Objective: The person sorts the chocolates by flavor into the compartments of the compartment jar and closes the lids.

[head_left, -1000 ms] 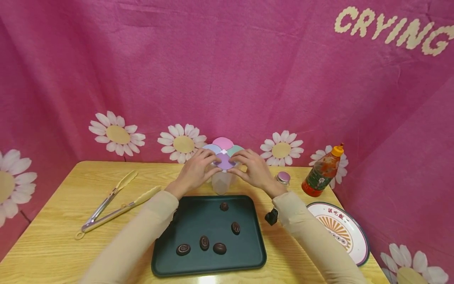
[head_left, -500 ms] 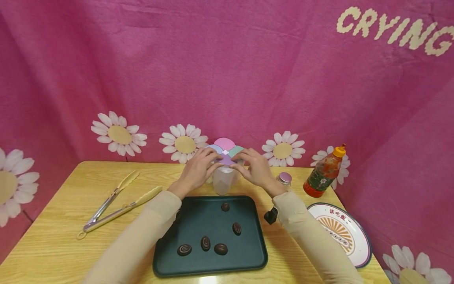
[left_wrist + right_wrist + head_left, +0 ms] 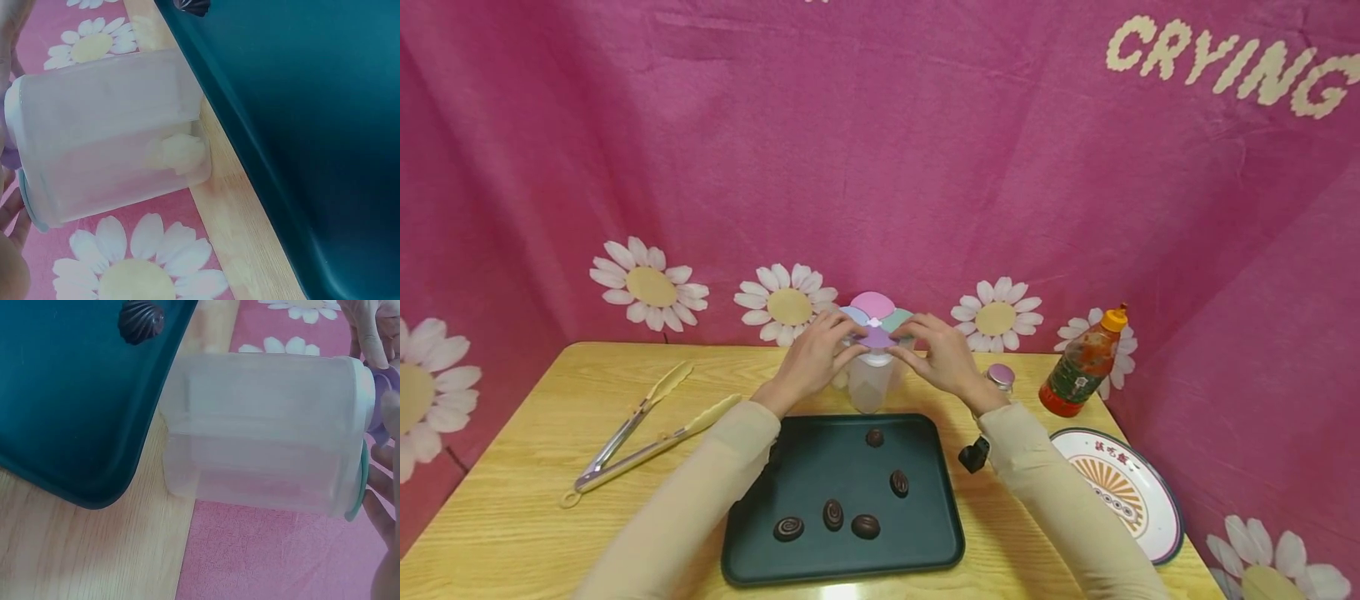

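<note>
A frosted clear canister (image 3: pixel 868 389) stands upright at the table's back edge, behind the dark tray. Its top has petal-shaped lids: pink (image 3: pixel 872 303), pale blue, green and purple. My left hand (image 3: pixel 816 357) pinches the left side of the purple lid (image 3: pixel 876 337), thumb low and index finger above. From the other side my right hand (image 3: pixel 942 357) pinches the same lid. In the right wrist view the purple lid (image 3: pixel 377 406) stands away from the white rim (image 3: pixel 362 394). A pale lump (image 3: pixel 182 153) shows through the canister's lower part in the left wrist view.
The dark tray (image 3: pixel 917 554) bears several brown chocolates (image 3: pixel 865 526). Yellow-tipped tongs (image 3: pixel 625 450) lie spread on the left. A small purple-lidded jar (image 3: pixel 1001 377), a red sauce bottle (image 3: pixel 1084 364) and a patterned plate (image 3: pixel 1159 508) are on the right. A pink curtain hangs behind.
The purple lid has tipped, so less of its face shows and more of the white rim beneath it. Both hands stay at the canister's top with little movement.
</note>
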`<state>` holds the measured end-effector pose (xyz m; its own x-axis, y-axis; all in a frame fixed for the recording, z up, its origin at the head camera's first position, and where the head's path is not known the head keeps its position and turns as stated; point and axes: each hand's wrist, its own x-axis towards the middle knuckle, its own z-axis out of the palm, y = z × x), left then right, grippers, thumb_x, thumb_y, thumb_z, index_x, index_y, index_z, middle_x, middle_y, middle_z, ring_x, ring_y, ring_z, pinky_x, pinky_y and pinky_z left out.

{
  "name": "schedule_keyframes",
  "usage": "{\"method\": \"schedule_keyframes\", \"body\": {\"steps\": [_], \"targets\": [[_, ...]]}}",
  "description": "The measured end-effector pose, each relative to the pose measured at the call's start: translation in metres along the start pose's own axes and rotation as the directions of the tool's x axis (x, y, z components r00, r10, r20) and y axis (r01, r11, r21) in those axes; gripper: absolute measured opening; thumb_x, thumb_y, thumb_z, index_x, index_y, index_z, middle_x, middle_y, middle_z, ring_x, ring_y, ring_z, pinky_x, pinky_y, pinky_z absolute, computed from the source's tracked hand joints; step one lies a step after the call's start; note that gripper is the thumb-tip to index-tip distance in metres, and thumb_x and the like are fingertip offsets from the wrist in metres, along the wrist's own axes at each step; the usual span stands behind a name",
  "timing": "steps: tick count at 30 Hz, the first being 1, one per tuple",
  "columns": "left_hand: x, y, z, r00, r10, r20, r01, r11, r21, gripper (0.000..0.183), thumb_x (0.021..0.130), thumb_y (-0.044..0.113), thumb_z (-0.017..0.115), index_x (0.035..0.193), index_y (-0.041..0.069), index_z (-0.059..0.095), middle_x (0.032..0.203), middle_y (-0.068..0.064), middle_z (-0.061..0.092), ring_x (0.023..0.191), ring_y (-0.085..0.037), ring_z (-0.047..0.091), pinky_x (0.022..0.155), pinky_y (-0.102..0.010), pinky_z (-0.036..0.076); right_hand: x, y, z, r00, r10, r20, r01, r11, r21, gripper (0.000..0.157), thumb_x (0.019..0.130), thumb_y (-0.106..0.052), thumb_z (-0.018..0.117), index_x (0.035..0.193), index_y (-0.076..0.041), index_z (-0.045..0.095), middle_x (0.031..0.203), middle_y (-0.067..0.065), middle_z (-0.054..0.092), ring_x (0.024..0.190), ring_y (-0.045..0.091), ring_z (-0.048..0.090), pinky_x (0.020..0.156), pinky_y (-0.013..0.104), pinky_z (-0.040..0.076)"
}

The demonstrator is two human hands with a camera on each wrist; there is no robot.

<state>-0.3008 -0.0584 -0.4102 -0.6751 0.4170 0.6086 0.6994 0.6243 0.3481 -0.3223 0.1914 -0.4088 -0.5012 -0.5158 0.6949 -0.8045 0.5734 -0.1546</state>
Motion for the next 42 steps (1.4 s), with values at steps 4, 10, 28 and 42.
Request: {"method": "schedule_keyframes", "body": {"steps": [4,10,28,42], "targets": [[0.001,-0.001,0.000,0.999,-0.036,-0.021,0.035,0.999,-0.021,0.021,0.094,0.019,0.080,0.112,0.009,0.073,0.110,-0.010,0.068,0.107,-0.028,0.063,0.092,-0.044,0.056,0.001,0.000,-0.002,1.000,0.028,-0.002,-0.028,0.999,0.025,0.014,0.089,-0.017,0.085,0.101,-0.011,0.079,0.097,0.005,0.076,0.085,0.020,0.072,0.069,0.035,0.057],[0.008,0.000,0.001,0.993,-0.103,-0.059,0.100,0.993,-0.056,0.014,0.096,0.016,0.078,0.106,0.009,0.072,0.108,-0.010,0.071,0.107,-0.029,0.063,0.093,-0.044,0.056,0.006,0.000,-0.004,0.997,0.074,-0.011,-0.073,0.993,0.096,0.012,0.090,-0.012,0.083,0.100,-0.009,0.079,0.094,0.007,0.075,0.085,0.023,0.074,0.074,0.038,0.060],[0.027,0.003,0.000,0.968,-0.242,-0.070,0.234,0.966,-0.113,0.018,0.096,0.018,0.078,0.106,0.008,0.068,0.099,-0.011,0.069,0.094,-0.028,0.067,0.082,-0.043,0.057,0.018,0.005,-0.004,0.963,0.269,0.009,-0.264,0.936,0.232,0.014,0.094,-0.013,0.080,0.102,-0.004,0.076,0.096,0.012,0.077,0.085,0.026,0.074,0.075,0.043,0.064],[0.005,-0.007,-0.020,0.963,-0.263,-0.057,0.258,0.962,-0.091,0.030,0.097,0.026,0.077,0.121,0.009,0.070,0.122,-0.015,0.071,0.106,-0.030,0.069,0.087,-0.046,0.059,0.017,0.004,-0.005,0.957,0.290,0.022,-0.287,0.931,0.226,0.014,0.095,-0.016,0.079,0.103,-0.005,0.077,0.096,0.011,0.077,0.084,0.024,0.073,0.076,0.038,0.063]]}}
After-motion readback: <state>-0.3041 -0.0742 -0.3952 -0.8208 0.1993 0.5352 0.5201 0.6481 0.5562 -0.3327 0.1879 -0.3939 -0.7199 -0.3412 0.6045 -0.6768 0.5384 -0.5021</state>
